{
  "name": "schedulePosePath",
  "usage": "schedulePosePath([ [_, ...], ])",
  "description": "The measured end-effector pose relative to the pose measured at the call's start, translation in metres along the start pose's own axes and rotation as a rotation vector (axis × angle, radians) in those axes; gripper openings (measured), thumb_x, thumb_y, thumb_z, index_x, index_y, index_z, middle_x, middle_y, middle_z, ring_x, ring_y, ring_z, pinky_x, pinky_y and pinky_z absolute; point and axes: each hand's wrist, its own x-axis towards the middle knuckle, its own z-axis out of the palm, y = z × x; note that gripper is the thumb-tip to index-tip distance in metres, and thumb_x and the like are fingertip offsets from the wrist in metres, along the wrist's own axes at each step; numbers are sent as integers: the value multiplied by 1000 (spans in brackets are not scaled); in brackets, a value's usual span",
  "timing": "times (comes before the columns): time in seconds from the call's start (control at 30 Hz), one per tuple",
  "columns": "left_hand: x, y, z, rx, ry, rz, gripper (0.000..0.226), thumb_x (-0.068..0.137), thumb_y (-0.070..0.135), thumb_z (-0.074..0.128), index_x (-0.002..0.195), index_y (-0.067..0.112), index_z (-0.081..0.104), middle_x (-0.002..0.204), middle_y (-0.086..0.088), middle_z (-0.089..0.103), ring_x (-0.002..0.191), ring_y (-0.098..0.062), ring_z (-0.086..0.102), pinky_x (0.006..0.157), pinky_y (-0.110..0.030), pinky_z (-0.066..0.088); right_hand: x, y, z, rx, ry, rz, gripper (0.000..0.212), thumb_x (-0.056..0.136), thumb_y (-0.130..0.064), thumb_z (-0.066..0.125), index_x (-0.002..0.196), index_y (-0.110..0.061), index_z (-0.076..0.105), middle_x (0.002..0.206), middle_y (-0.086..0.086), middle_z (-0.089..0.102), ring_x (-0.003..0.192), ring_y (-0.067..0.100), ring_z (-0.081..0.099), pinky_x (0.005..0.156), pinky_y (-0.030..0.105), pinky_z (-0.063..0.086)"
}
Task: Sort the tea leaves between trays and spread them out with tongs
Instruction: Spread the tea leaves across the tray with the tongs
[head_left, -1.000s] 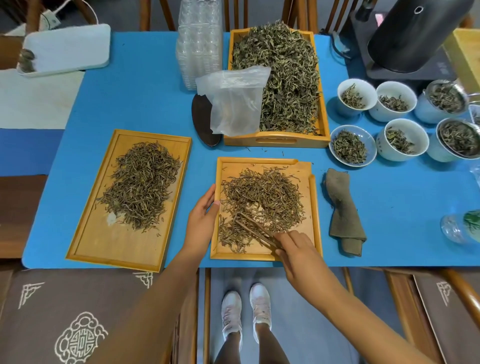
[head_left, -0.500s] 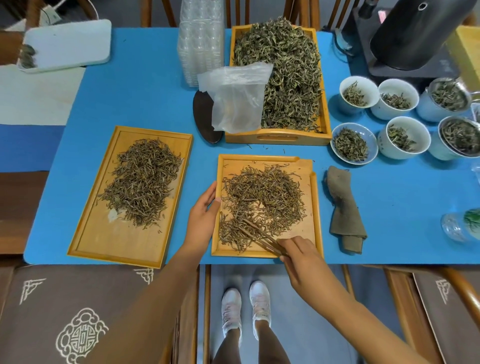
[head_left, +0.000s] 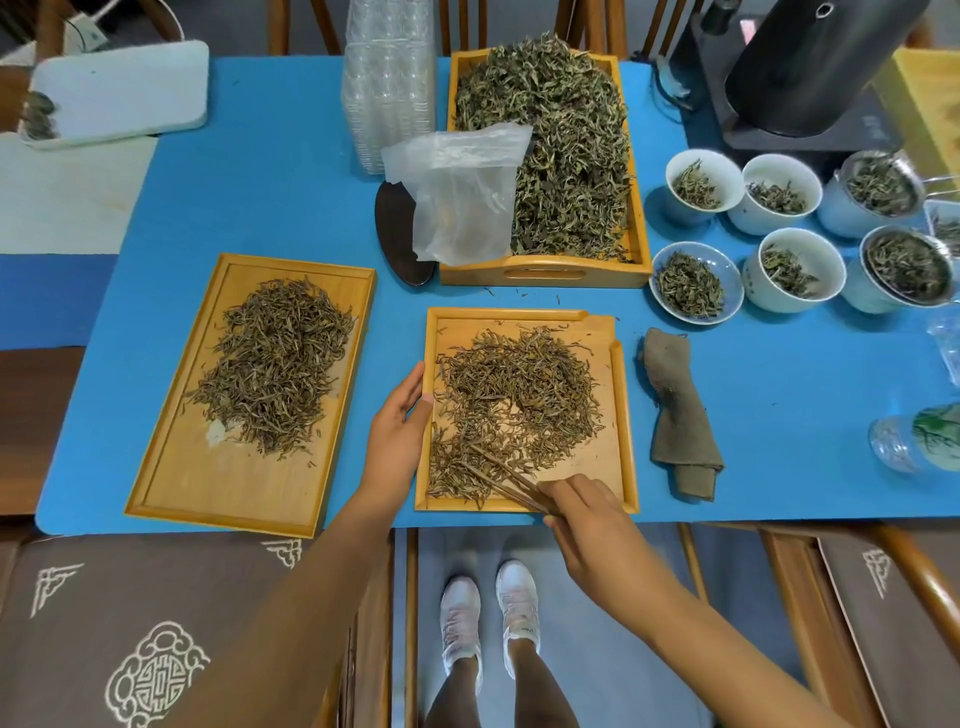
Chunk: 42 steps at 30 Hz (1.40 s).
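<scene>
Just ahead of the right hand (head_left: 582, 514), pinched on the tongs (head_left: 506, 480), tips sat in tea leaves (head_left: 514, 400) on the small tray (head_left: 618, 415) — spreading step, I judged. Left hand (head_left: 400, 431), open, steadied its left rim. Next: rake toward bare wood rightward — low rim, tabletop (head_left: 280, 197) edge close.

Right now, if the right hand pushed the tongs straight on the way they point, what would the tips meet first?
The right hand aims the thin brown wooden tongs up-left; their tips already sit in the dry brown tea leaves on the small wooden tray. Beyond that, probably the tray's left rim by the left hand.
</scene>
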Motion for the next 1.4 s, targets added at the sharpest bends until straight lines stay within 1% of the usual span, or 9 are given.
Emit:
schedulePosePath([
  [0.17, 1, -2, -1, -9, -2, -3, 42, 95, 21, 52, 135, 34, 45, 130, 21, 44, 122, 2, 40, 92, -15, 32, 9, -1, -7, 37, 85, 40, 23, 91, -10, 49, 114, -10, 54, 103, 9, 54, 94, 23, 47, 80, 24, 34],
  [0.33, 2, -3, -1, -29, 0, -1, 43, 95, 17, 51, 135, 31, 45, 133, 17, 46, 125, -2, 41, 98, -20, 32, 30, 3, -16, 46, 158, 103, 25, 92, -10, 48, 116, -5, 53, 104, 13, 55, 96, 27, 49, 82, 31, 38],
  [0.47, 1, -2, -1, -14, -8, 9, 43, 95, 18, 51, 136, 31, 44, 132, 19, 45, 123, 1, 40, 94, -15, 32, 40, 3, -15, 26, 157, 127, 24, 92, -8, 47, 115, -4, 52, 102, 14, 54, 96, 28, 48, 81, 31, 37],
  [0.57, 1, -2, -1, -19, -5, 1, 43, 95, 18, 51, 136, 32, 45, 130, 21, 45, 120, 3, 40, 90, -11, 33, 44, 2, -11, 4, 119, 105, 26, 91, -7, 46, 116, -5, 51, 104, 14, 53, 99, 27, 46, 83, 32, 37],
  [0.77, 0, -1, -1, -23, -6, -3, 43, 95, 19, 51, 134, 34, 45, 132, 21, 45, 122, 3, 40, 92, -13, 33, 45, 4, -11, -12, 103, 126, 27, 90, -6, 45, 116, -5, 51, 105, 14, 52, 99, 28, 46, 84, 33, 37],
  [0.87, 0, -2, -2, -7, -11, 5, 43, 95, 21, 52, 134, 36, 45, 131, 23, 44, 122, 3, 40, 92, -13, 32, 43, 1, -9, -7, 61, 87, 28, 91, -8, 46, 119, -7, 50, 108, 12, 52, 100, 26, 46, 85, 31, 36],
  [1.03, 1, -2, -2, -14, -18, 1, 42, 94, 20, 53, 132, 39, 46, 130, 24, 43, 122, 3, 39, 95, -16, 32, 51, -3, -18, 36, 145, 93, 28, 91, -7, 48, 119, -7, 51, 106, 12, 54, 100, 26, 47, 83, 29, 37],
  [1.17, 2, -2, -2, -7, -10, 0, 43, 94, 19, 53, 135, 34, 45, 131, 20, 45, 123, 0, 41, 99, -20, 31, 67, -4, -20, 25, 111, 129, 27, 92, -7, 46, 119, -6, 49, 111, 14, 52, 103, 27, 45, 87, 31, 36],
  [1.4, 1, 0, -1, 11, -4, -1, 43, 95, 18, 52, 136, 32, 45, 130, 20, 46, 121, 1, 42, 98, -19, 32, 83, -9, -20, 2, 76, 141, 27, 94, -10, 42, 120, -5, 47, 115, 15, 51, 105, 28, 44, 91, 34, 36],
])
